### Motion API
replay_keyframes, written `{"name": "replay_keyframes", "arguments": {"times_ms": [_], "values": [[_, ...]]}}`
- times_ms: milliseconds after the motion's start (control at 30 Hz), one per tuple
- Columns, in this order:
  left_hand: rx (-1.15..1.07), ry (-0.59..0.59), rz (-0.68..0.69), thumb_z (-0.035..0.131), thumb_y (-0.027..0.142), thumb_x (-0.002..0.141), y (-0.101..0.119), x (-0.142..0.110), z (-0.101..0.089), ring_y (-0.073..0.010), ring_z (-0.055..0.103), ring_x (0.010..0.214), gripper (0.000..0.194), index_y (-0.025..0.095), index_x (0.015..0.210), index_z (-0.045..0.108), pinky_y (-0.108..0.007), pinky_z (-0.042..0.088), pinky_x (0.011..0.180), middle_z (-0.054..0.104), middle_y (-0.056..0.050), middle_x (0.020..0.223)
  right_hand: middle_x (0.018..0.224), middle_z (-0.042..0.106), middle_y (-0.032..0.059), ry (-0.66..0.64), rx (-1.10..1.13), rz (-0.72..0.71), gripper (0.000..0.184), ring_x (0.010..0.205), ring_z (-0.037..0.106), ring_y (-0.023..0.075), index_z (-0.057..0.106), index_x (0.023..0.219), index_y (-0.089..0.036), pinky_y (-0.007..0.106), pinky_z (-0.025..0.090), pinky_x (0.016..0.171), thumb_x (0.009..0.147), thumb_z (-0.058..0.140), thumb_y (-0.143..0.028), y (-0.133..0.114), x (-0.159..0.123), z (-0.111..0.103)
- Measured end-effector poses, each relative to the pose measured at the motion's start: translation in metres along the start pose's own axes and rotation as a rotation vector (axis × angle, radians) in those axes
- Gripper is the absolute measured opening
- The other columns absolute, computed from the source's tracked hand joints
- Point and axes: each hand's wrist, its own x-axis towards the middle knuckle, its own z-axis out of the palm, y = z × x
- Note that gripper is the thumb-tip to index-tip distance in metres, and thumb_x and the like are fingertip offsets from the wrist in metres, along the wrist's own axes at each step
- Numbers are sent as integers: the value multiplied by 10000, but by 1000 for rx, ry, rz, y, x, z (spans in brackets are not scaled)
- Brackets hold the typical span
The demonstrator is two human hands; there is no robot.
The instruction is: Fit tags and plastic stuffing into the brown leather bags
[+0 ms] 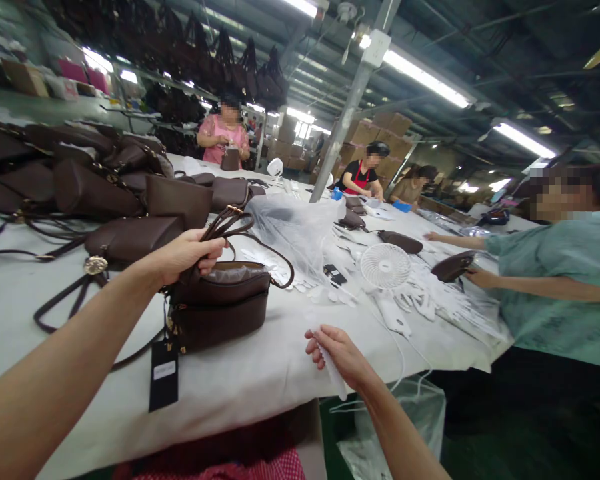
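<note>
A dark brown handbag (220,310) stands on the white-covered table in front of me, its top partly open with clear plastic showing inside. My left hand (193,255) is closed round the bag's brown strap (230,223), just above the bag. From the bag's left side hangs a black tag (163,375) with a white label. To the right, over the table's front edge, my right hand (337,353) pinches a thin white paper strip (333,373) with a scalloped edge. The far end of the strip near the fingertips is blurred.
Many brown bags (100,187) are heaped on the left. A clear plastic bag (295,233), a white fan (385,266) and scattered white strips (430,297) lie beyond. A co-worker in green (560,287) handles a bag at right; others work behind. A pole (347,127) rises mid-table.
</note>
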Motion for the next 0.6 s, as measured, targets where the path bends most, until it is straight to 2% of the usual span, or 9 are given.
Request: {"name": "replay_keyframes", "arguments": {"times_ms": [67,200,300,400,500,600], "values": [[-1,5,-1,684,246,719,0,0,0,-28,330,410,214,152,806,512,-153,276,380,370,93,546,661,631,7,-79,95,-26,471,487,523,82,583,890,-138,202,415,453,750,665,-581,-10,-3,10],[-1,-3,5,683,267,697,1,-3,2,-30,322,406,242,166,796,486,-156,287,382,373,101,539,617,613,-23,-216,81,-122,433,386,427,40,511,806,-164,172,337,377,781,639,-577,-39,-1,43],[29,-42,25,658,319,707,3,-4,2,-34,307,406,254,171,822,487,-167,315,395,376,108,538,605,610,-20,-294,56,-141,446,388,457,58,494,788,-173,173,354,356,771,617,-601,-68,10,76],[113,-44,92,623,376,725,8,-5,-1,-47,302,406,280,162,873,518,-178,318,408,360,115,521,587,604,-16,-275,6,-166,404,412,513,89,526,808,-167,190,399,362,769,595,-562,-103,28,114],[247,-60,162,573,392,768,15,-10,-2,-67,319,412,307,152,959,556,-185,279,409,356,108,506,534,568,-30,-189,-52,-186,278,371,481,84,529,763,-169,193,383,348,796,550,-444,-137,49,145],[462,-75,213,530,315,792,21,-15,-3,-103,422,474,449,164,1214,534,-207,326,450,520,50,612,555,560,-29,-209,-1,-263,133,373,433,65,544,745,-163,181,330,343,752,537,-296,-155,65,163]]}}
